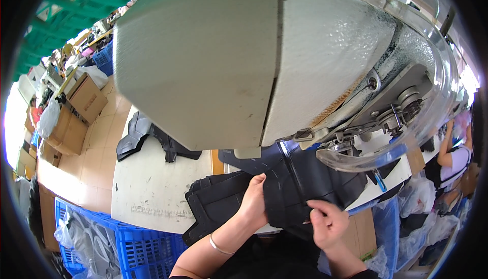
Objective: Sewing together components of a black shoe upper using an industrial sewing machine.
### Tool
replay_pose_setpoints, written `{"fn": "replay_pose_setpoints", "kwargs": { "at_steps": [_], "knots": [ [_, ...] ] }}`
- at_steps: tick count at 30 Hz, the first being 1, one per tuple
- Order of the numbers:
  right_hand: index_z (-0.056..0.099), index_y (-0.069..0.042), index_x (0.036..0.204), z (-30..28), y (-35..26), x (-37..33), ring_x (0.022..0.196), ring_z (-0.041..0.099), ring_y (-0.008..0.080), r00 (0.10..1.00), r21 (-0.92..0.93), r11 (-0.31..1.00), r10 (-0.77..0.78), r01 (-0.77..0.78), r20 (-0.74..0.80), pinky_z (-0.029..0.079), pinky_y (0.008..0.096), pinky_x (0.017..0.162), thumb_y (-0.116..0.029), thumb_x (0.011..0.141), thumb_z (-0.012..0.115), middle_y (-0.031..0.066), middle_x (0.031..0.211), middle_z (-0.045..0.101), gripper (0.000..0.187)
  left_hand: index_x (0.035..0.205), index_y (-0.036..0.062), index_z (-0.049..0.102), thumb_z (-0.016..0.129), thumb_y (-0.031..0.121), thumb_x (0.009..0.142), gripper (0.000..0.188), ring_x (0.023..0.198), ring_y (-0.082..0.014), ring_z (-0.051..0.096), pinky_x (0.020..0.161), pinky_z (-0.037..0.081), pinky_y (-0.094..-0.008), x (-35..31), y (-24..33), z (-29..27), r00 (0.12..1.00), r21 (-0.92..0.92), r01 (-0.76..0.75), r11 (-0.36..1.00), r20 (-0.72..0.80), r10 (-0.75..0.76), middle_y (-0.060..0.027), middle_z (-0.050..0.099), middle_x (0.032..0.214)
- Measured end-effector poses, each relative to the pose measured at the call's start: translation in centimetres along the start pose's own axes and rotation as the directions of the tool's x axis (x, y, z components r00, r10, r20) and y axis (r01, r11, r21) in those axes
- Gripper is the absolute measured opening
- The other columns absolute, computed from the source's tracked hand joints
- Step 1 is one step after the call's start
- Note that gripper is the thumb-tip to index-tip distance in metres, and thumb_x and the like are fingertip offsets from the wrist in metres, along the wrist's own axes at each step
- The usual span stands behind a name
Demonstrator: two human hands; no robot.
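A black leather-like panel point(288, 192) with seams lies under the pale head of a sewing machine point(203, 65). My left hand point(253, 205) grips the panel's left edge, thumb along the side, with the other fingers mostly hidden behind it. At the panel's lower right edge is my right hand point(328, 223), its fingers curled and thumb and forefinger close together. Whatever may be between those fingertips is too small to make out. More black panels point(216, 200) are stacked left of my left hand, partly covered by the piece I hold.
Other black cut pieces point(147, 139) rest on the white table point(152, 187) at the left. A blue crate point(147, 248) with plastic bags stands below. A clear curved guard point(366, 162) juts from the machine. Cardboard boxes point(71, 126) stand far left; another person point(452, 157) sits at right.
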State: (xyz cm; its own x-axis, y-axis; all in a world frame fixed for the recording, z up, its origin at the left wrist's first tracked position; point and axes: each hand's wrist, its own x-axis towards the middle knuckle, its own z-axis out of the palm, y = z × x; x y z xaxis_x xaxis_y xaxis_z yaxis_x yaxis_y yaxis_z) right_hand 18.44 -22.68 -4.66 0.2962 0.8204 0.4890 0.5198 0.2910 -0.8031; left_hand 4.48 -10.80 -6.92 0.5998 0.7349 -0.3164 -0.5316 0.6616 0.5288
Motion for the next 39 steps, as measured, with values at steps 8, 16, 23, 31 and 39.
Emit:
{"fn": "replay_pose_setpoints", "kwargs": {
  "at_steps": [8,16,23,31,39],
  "knots": [
    [0.07,0.0,0.102,0.0,-4.9,-0.7,0.071,0.07,0.0161,0.744,0.135,0.767,0.539,-0.627,0.396,0.055,0.0273,0.067,0.0,0.088,0.06,0.0084,0.078,0.07,0.017,0.123,0.0,0.055,0.051,0.017,0.095,0.034,0.102,-0.025,0.065,0.087,0.055,-0.0384,-0.7,-0.5,-1.3,0.891,-0.296,0.083,0.952,0.45,0.062,-0.0129,0.065,0.115],
    [0.064,0.001,0.099,-3.1,-5.3,10.6,0.092,0.065,0.031,0.948,-0.513,0.825,-0.081,0.238,0.309,0.048,0.0388,0.08,-0.02,0.083,0.071,0.0126,0.09,0.067,0.027,0.134,0.0024,0.048,0.059,0.019,0.091,0.048,0.112,-0.0258,0.059,0.098,0.048,-0.0401,-0.1,-0.2,-0.1,0.844,0.663,-0.533,0.526,0.462,0.272,-0.0113,0.057,0.13],
    [0.052,0.003,0.075,-0.4,-3.9,12.4,0.074,0.057,0.0384,0.867,-0.312,0.949,0.187,-0.039,0.462,0.044,0.0418,0.064,-0.025,0.089,0.067,0.0172,0.079,0.061,0.035,0.132,0.0009,0.049,0.053,0.027,0.095,0.045,0.109,-0.0243,0.061,0.094,0.051,-0.0381,-1.3,-0.1,-0.4,0.885,0.241,-0.376,0.895,0.38,0.269,-0.0124,0.06,0.125],
    [0.056,-0.002,0.071,-0.4,-3.5,12.3,0.061,0.058,0.0378,0.9,-0.372,0.906,-0.023,0.203,0.435,0.045,0.0436,0.056,-0.028,0.088,0.065,0.0149,0.068,0.061,0.032,0.129,-0.0009,0.051,0.046,0.036,0.099,0.047,0.105,-0.0224,0.064,0.09,0.054,-0.0359,-2.7,1.0,-1.8,0.932,-0.346,-0.041,0.937,0.325,0.161,-0.0136,0.063,0.119],
    [0.062,-0.007,0.074,-0.5,-3.6,12.6,0.062,0.06,0.0359,0.857,-0.526,0.781,-0.023,0.337,0.515,0.047,0.0444,0.056,-0.033,0.087,0.065,0.0129,0.064,0.06,0.029,0.115,0.0019,0.059,0.07,0.009,0.087,0.031,0.09,-0.0185,0.069,0.076,0.06,-0.0348,-2.0,4.5,0.7,0.992,0.192,0.06,0.98,0.1,-0.08,-0.0081,0.068,0.103]
  ]
}}
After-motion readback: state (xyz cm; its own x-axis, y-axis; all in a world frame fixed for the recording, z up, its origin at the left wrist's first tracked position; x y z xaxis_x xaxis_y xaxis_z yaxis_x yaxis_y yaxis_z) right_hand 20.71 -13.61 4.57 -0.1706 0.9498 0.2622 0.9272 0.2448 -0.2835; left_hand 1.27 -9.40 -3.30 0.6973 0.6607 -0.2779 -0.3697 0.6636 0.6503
